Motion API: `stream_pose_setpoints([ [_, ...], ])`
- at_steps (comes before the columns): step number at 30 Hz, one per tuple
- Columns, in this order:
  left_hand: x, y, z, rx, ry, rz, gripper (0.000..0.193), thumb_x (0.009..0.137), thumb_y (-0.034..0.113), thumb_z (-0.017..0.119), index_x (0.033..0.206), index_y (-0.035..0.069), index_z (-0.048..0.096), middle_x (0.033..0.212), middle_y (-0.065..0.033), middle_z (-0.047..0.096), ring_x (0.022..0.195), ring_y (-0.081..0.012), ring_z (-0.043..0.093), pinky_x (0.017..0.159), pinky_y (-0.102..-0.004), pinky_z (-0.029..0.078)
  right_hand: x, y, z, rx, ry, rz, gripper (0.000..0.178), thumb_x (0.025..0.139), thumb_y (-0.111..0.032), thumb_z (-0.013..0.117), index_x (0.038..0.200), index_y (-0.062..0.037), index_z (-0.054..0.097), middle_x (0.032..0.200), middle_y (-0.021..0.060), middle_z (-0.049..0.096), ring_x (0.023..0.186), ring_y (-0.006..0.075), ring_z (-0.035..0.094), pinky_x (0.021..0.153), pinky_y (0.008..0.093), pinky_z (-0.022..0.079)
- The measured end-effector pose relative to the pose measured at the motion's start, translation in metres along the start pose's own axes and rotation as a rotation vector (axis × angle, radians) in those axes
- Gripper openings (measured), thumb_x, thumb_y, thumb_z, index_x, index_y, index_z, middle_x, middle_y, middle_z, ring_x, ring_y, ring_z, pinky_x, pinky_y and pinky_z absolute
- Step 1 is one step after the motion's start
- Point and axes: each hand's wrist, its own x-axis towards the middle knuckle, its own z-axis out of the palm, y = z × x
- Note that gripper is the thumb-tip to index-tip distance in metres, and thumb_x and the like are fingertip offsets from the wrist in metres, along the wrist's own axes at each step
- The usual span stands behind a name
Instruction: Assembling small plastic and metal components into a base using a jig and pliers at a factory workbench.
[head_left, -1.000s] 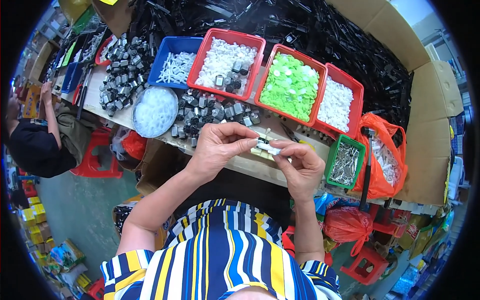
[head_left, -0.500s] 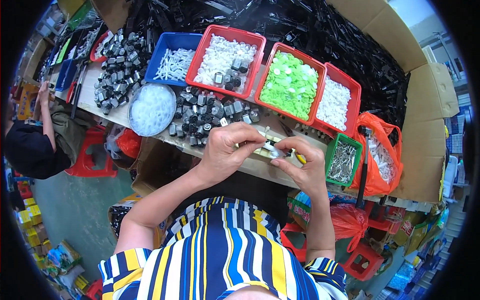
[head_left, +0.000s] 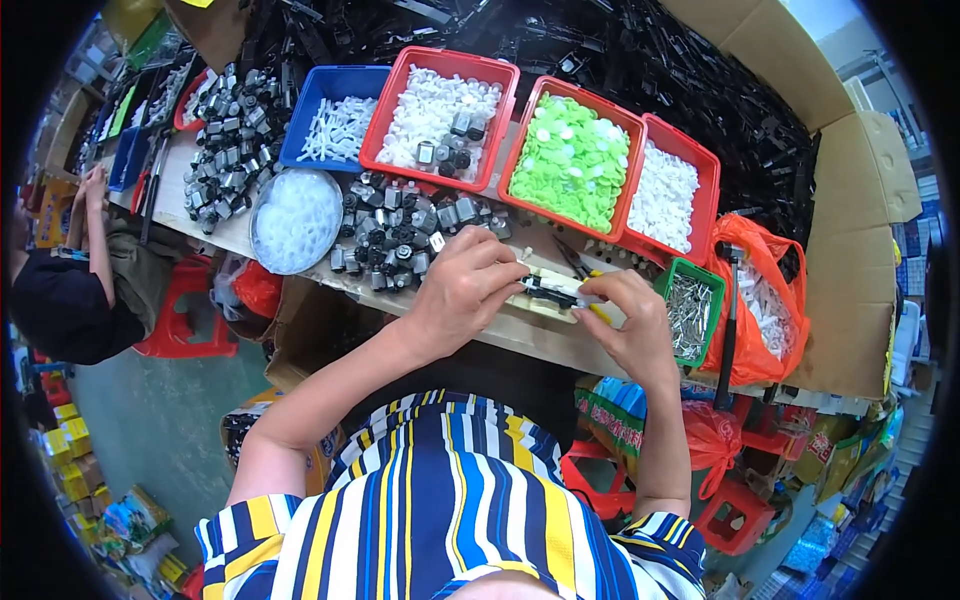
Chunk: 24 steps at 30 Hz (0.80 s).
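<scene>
A narrow black plastic part [head_left: 552,287] lies along a cream-coloured block [head_left: 545,307] at the table's front edge. My left hand [head_left: 466,292] is closed, thumb and fingertips pinched at the part's left end. At its right end, my right hand [head_left: 637,322] has its thumb and forefinger closed around the tip, where something small and whitish shows between them. Just behind my hands lies a pair of pliers [head_left: 576,262] with yellow on the handles. Small motors [head_left: 395,235] with grey metal cases are heaped to the left of my left hand.
Behind stand a blue bin [head_left: 290,150] of white pins, a red bin [head_left: 368,140] of white pieces, and red bins of green discs [head_left: 575,165] and white parts [head_left: 662,195]. A green tray [head_left: 716,318] of metal pins and a hammer [head_left: 729,330] sit right. Another person [head_left: 75,290] works left.
The white piece that was between my fingertips no longer shows there. My hands have moved slightly apart, and the black part in the cream block is now exposed between them.
</scene>
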Motion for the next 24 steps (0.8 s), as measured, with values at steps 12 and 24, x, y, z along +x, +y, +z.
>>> stream_pose_setpoints([
  [12, 0.004, -0.002, 0.018, 0.098, -0.037, 0.080, 0.020, 0.076, 0.005, 0.077, 0.094, 0.002, 0.070, 0.091, -0.0080, 0.063, 0.097, -0.0292, 0.059, 0.084, -0.0416, 0.049, 0.004, 0.002, 0.018, -0.009, 0.006, -0.105, 0.024, 0.076, -0.005, 0.077, 0.097, -0.0019, 0.068, 0.097, 0.0117, 0.066, 0.095, 0.0317, 0.062, 0.081, 0.0422, 0.050],
  [24, 0.006, -0.005, 0.029, 0.180, -0.094, 0.210, 0.017, 0.075, 0.005, 0.075, 0.091, 0.005, 0.069, 0.092, -0.0069, 0.064, 0.098, -0.0292, 0.062, 0.083, -0.0411, 0.050, -0.017, 0.007, 0.036, 0.103, 0.209, 0.054, 0.017, 0.080, -0.005, 0.078, 0.095, -0.0019, 0.070, 0.097, 0.0130, 0.063, 0.094, 0.0311, 0.061, 0.082, 0.0406, 0.049],
])
